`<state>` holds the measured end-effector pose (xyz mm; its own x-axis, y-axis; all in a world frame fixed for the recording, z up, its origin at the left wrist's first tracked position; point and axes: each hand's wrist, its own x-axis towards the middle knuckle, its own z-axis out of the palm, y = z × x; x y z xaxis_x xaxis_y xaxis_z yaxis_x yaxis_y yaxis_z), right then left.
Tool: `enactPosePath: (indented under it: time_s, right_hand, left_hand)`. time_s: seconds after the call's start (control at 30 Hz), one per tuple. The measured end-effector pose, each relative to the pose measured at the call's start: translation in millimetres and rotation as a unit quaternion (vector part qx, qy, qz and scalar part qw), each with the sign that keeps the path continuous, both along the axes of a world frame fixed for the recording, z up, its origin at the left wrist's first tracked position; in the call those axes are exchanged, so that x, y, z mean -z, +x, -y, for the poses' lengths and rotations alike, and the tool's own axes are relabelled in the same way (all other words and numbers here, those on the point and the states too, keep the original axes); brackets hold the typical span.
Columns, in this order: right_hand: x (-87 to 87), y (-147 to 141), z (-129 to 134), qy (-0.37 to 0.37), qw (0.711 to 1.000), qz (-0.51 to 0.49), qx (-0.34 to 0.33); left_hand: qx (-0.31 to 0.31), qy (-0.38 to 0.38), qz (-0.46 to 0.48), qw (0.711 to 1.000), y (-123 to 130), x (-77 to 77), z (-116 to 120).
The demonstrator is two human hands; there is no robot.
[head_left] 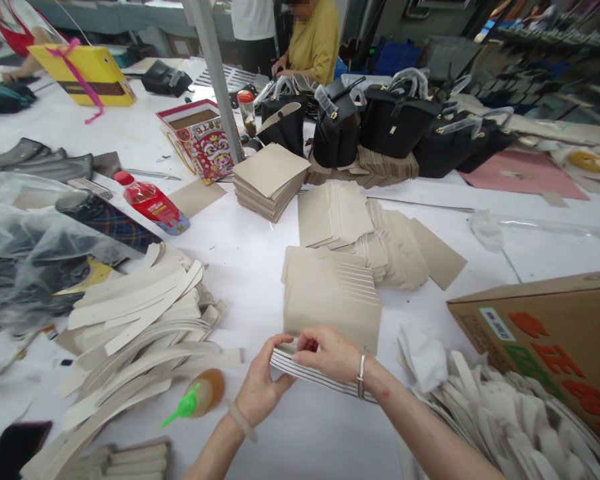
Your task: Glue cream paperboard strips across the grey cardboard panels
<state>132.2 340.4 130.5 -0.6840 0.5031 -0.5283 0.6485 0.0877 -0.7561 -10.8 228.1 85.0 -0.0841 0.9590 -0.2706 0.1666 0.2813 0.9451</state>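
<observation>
Left hand (pixel 260 385): grip clamped on one end of strips (pixel 326 383), probably to keep layers aligned. Right hand (pixel 334 351): curled at upper edge; cannot tell whether grip is closed. Strips over tabletop (pixel 247 250), nearside of fanned cards (pixel 325 293). Appearance: pale, slim, dark lines lengthwise.

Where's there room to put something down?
Bare table shows between the left strip pile and the fanned sheets, also below the held strips, between the forearms. It's crowded by the cardboard box and around the black bags.
</observation>
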Motion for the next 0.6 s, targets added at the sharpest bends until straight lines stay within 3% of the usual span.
enactPosePath:
  time_s: [0.33, 0.6]
  right_hand:
    - [4.6, -4.1, -0.9, -0.050, 0.999, -0.008, -0.001]
    - [0.6, -6.4, -1.6, 0.044, 0.999, 0.002, -0.011]
  left_hand:
    - [-0.009, 0.008, 0.012, 1.000, -1.0, 4.2, 2.0]
    - [-0.015, 0.004, 0.023, 1.000, -0.7, 8.9, 5.6]
